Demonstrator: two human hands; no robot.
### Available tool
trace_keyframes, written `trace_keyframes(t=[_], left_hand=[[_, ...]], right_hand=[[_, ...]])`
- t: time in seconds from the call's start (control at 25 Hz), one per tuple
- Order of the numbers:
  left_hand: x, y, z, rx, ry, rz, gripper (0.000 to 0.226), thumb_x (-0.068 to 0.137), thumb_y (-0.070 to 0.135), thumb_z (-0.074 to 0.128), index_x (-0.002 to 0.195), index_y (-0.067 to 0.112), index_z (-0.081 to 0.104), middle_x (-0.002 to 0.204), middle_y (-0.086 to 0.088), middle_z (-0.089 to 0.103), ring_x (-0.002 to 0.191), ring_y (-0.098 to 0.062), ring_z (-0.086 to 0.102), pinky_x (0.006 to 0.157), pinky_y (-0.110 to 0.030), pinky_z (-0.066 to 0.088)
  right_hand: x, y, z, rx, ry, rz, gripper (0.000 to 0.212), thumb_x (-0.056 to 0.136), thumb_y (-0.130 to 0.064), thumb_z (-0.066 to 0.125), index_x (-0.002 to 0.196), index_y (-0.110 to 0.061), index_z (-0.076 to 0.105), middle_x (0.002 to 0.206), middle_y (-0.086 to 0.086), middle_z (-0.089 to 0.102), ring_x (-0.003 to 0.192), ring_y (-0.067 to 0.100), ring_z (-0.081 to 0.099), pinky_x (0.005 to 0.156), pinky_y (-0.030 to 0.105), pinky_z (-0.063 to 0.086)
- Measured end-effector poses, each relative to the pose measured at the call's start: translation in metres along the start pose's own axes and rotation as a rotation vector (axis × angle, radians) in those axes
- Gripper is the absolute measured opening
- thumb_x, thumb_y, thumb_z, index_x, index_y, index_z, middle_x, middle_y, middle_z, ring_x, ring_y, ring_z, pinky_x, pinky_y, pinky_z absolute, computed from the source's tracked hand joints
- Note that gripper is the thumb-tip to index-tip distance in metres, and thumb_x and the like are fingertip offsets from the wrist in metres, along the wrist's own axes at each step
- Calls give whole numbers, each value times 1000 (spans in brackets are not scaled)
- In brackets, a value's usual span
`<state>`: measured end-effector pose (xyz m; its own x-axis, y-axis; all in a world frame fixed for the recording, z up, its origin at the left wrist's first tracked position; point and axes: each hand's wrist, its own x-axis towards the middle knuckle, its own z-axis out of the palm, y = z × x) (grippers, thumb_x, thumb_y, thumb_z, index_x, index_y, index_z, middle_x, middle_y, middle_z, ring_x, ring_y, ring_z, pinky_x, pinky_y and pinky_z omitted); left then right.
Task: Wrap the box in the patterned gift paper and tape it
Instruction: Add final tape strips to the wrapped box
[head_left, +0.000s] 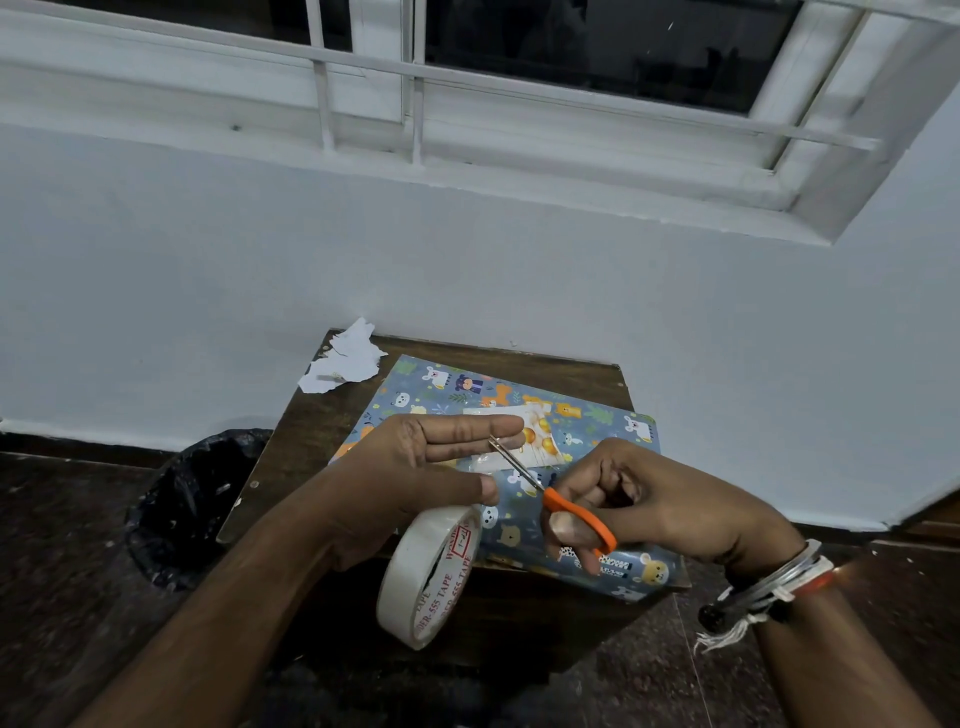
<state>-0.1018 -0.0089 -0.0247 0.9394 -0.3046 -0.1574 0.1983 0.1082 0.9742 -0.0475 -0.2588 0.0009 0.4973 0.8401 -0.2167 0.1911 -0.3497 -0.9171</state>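
Right hand (639, 499) grips orange scissors (576, 514), blade tips at the left hand's (415, 467) straight, spread fingers. Tape roll (431, 571) hangs under that thumb. Box (530, 439) lies just beyond both hands, on gift paper (519, 395) reaching the table (311, 431) near edge.

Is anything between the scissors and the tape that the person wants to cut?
Nothing visible. The scissors in the right hand are at the tape that the left hand holds stretched, blade tips close to its fingers.
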Motion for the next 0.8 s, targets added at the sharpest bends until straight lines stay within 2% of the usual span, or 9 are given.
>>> trace_keyframes(t=[0.08, 0.28, 0.4, 0.48, 0.56, 0.64, 0.68, 0.72, 0.8], left_hand=[[-1, -1, 1, 5, -11, 2, 50, 86, -9, 68, 115, 31, 77, 124, 5, 74, 110, -15, 71, 91, -30, 57], [0, 1, -2, -50, 4, 34, 56, 85, -15, 66, 127, 21, 71, 127, 4, 72, 96, -5, 72, 65, -18, 55], [1, 1, -6, -45, 26, 77, 59, 83, -15, 67, 131, 21, 67, 130, 6, 71, 109, -6, 69, 66, -16, 54], [1, 2, -8, -78, 41, 90, 62, 83, -15, 67, 133, 22, 65, 131, 7, 70, 112, -5, 68, 66, -16, 54], [3, 0, -11, -89, 59, 102, 67, 81, -10, 70, 135, 28, 63, 133, 10, 69, 123, -13, 64, 70, -20, 55], [5, -2, -12, -77, 58, 117, 73, 78, -3, 74, 138, 36, 61, 136, 12, 66, 135, -29, 54, 83, -32, 54], [6, -2, -11, -72, 54, 122, 75, 78, -2, 75, 139, 40, 59, 137, 13, 65, 135, -33, 53, 88, -39, 51], [6, -2, -10, -69, 52, 124, 78, 79, -3, 75, 140, 43, 57, 138, 13, 65, 132, -31, 57, 89, -40, 51], [6, -1, -8, -64, 47, 124, 82, 81, -5, 74, 141, 47, 54, 138, 14, 64, 119, -22, 67, 78, -33, 57]], right_hand=[[-1, 1, -2, -8, 3, 0, 18, 95, -28, 70, 92, -12, 78, 66, 5, 70, 52, 31, 37, 53, 32, 29], [1, 1, 5, -11, -80, 64, 12, 95, -18, 74, 105, -10, 75, 78, 16, 74, 71, 20, 64, 72, 23, 48], [-2, 1, 7, -39, -66, 104, 20, 90, -18, 80, 106, -14, 69, 78, 11, 75, 69, 16, 64, 70, 28, 46], [-6, 1, 4, -53, 98, 109, 26, 84, -24, 86, 102, -16, 69, 77, 9, 75, 65, 16, 61, 67, 31, 45], [-4, 5, 0, -154, 445, 107, 30, 75, -35, 91, 97, -23, 75, 76, 1, 76, 65, 12, 62, 68, 31, 47], [7, 14, -7, -403, 819, 154, 31, 69, -41, 93, 93, -32, 76, 73, -9, 74, 65, 2, 62, 66, 23, 48], [14, 17, -12, -552, 919, 203, 29, 71, -42, 91, 92, -34, 73, 71, -10, 72, 67, 2, 62, 66, 24, 49], [22, 20, -16, -697, 954, 250, 23, 78, -42, 86, 90, -32, 70, 72, -9, 70, 71, 7, 64, 67, 27, 51], [38, 22, -22, -942, 896, 335, 11, 89, -33, 75, 86, -22, 71, 75, -3, 67, 73, 20, 64, 67, 32, 54]])
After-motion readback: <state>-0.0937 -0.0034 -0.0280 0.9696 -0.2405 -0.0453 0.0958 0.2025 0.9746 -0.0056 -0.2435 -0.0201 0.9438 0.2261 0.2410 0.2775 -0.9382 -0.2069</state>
